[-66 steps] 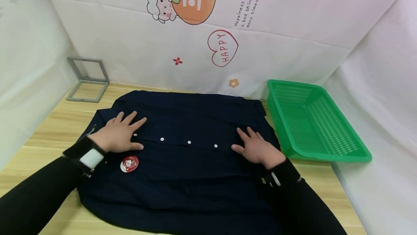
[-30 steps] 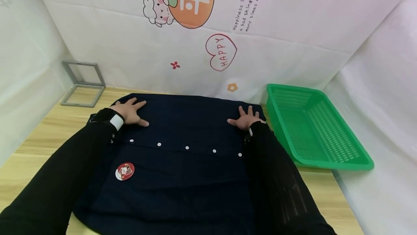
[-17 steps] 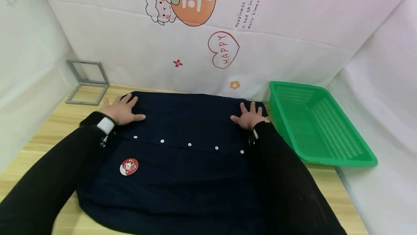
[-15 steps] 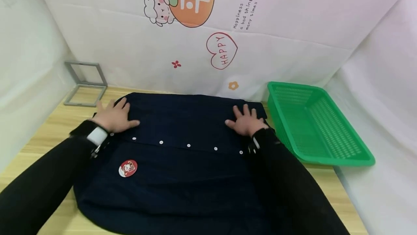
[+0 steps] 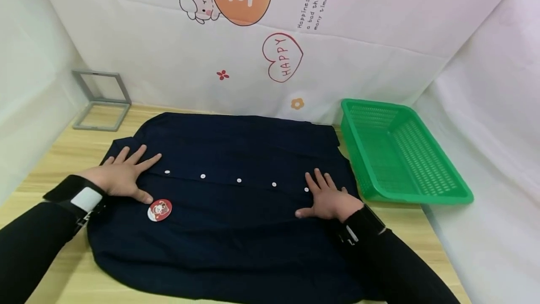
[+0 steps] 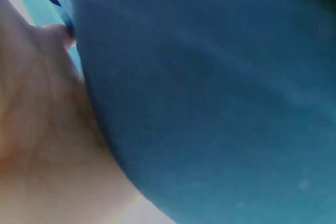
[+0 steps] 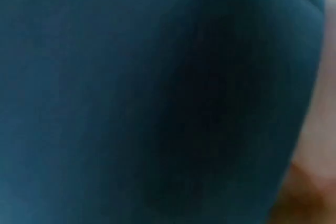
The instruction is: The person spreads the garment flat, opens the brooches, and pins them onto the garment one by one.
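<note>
A dark navy button-up shirt [image 5: 236,219] lies spread sideways over the table, its row of white buttons running left to right across the middle. My left hand [image 5: 120,175] rests on the shirt's left part with fingers spread, the thumb beside a round red-and-white badge [image 5: 160,210]. On the right part my right hand [image 5: 329,198] lies with fingers spread, close to the rightmost visible button [image 5: 306,189]. In the left wrist view, blue cloth [image 6: 210,103] fills most of the picture beside the palm. Blurred dark cloth [image 7: 105,103] fills the right wrist view.
A green plastic basket [image 5: 371,173] stands at the right, tilted over the table's edge. A grey hinged frame [image 5: 101,128] is at the back left corner. White printed sheeting [image 5: 185,60] hangs behind and at both sides. Pale wood table [image 5: 42,196] shows around the shirt.
Both hands slid up to the shirt's far edge, then came back toward the person. The left hand is now farther left, near the badge; the right is lower, by the buttons. The shirt stays flat.
</note>
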`<state>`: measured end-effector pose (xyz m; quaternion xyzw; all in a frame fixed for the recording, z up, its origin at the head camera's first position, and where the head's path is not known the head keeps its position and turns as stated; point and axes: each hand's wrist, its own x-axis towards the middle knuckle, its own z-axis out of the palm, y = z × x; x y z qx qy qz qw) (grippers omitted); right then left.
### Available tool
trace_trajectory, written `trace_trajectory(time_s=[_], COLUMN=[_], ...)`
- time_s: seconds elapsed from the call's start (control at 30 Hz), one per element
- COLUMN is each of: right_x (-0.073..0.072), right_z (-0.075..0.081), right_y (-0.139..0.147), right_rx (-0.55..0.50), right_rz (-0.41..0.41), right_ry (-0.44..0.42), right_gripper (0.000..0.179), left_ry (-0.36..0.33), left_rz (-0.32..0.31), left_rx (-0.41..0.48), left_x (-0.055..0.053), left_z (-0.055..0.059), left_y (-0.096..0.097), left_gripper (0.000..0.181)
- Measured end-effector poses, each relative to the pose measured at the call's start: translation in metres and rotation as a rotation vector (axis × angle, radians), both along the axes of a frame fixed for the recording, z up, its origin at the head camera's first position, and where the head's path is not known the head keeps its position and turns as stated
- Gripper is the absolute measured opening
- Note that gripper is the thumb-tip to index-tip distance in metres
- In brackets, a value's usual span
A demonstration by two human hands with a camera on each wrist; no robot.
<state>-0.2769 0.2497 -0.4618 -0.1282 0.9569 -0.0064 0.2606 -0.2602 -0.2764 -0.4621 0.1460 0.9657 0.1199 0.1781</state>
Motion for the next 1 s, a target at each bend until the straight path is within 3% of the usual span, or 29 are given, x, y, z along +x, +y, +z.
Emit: trace_trajectory(time_s=[0.07, 0.13, 0.23, 0.33, 0.4, 0.5, 0.63, 0.8, 0.93, 1.0], right_x=[0.008, 0.022, 0.054, 0.086, 0.104, 0.121, 0.128, 0.123, 0.120, 0.121], right_z=[0.002, 0.007, 0.016, 0.024, 0.026, 0.025, 0.020, 0.011, 0.004, 0.006], right_y=[0.006, 0.012, 0.020, 0.030, 0.038, 0.048, 0.055, 0.059, 0.061, 0.061], right_rx=[-0.026, -0.062, -0.121, -0.138, -0.119, -0.081, -0.117, -0.143, -0.168, -0.187], right_rz=[0.000, 0.033, 0.120, 0.169, 0.173, 0.193, 0.260, 0.347, 0.382, 0.364], right_ry=[0.057, 0.144, 0.247, 0.217, 0.167, 0.203, 0.390, 0.403, 0.459, 0.487], right_gripper=[0.117, 0.112, 0.101, 0.097, 0.100, 0.100, 0.063, 0.020, 0.020, 0.025], left_ry=[0.048, 0.130, 0.282, 0.354, 0.392, 0.440, 0.515, 0.493, 0.497, 0.529], left_rz=[0.003, 0.018, 0.064, 0.104, 0.071, -0.077, -0.272, -0.357, -0.387, -0.391], left_rx=[-0.023, -0.061, -0.154, -0.238, -0.251, -0.180, -0.013, 0.070, 0.092, 0.108], left_x=[0.003, 0.014, 0.049, 0.094, 0.120, 0.144, 0.154, 0.150, 0.148, 0.148], left_z=[0.005, 0.010, 0.015, 0.017, 0.015, 0.011, 0.002, -0.009, -0.011, -0.010], left_y=[0.001, 0.004, 0.015, 0.032, 0.045, 0.063, 0.080, 0.094, 0.101, 0.103], left_gripper=[0.118, 0.110, 0.100, 0.092, 0.080, 0.053, 0.032, 0.026, 0.011, 0.017])
